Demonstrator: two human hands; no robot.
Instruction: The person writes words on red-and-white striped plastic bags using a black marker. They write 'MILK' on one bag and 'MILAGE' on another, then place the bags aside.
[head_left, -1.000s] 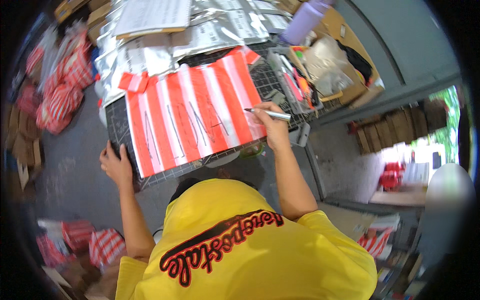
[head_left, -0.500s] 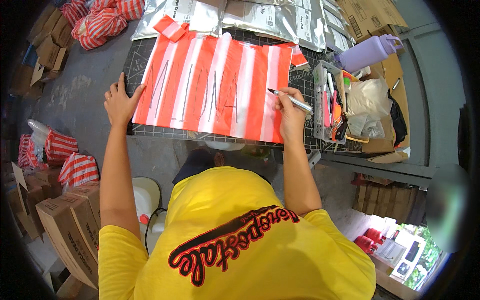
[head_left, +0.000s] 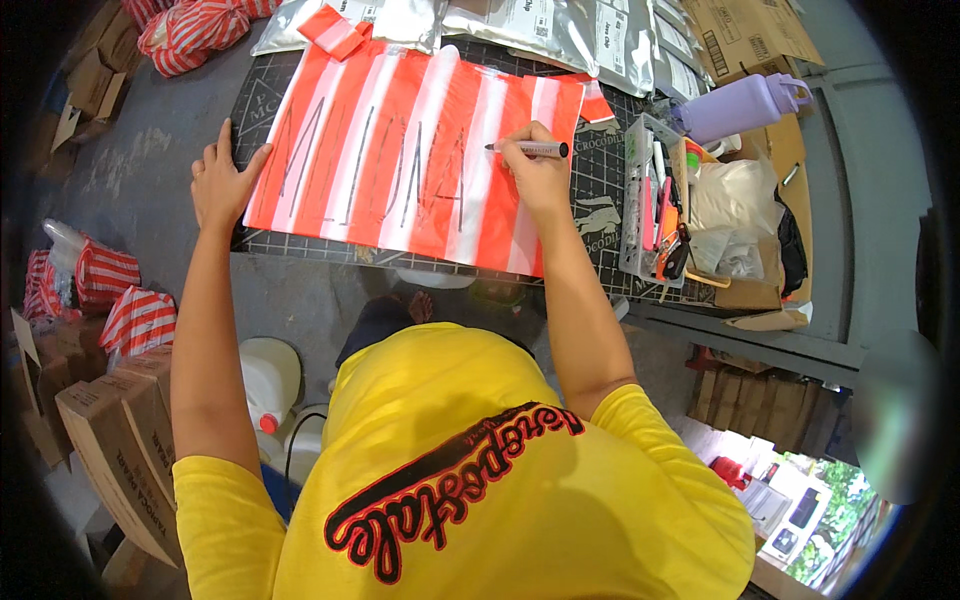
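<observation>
Right hand (head_left: 540, 178) has shifted leftward over the striped bag (head_left: 408, 165), pinching a marker (head_left: 546, 149); left hand (head_left: 221, 186) spread at bag's edge.

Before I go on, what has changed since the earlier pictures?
The right hand, holding the marker throughout, has moved left across the striped bag, closer to the handwritten lettering. Nothing was taken up or let go. The left hand stays by the bag's left edge, and the lettering shows no clear change.
</observation>
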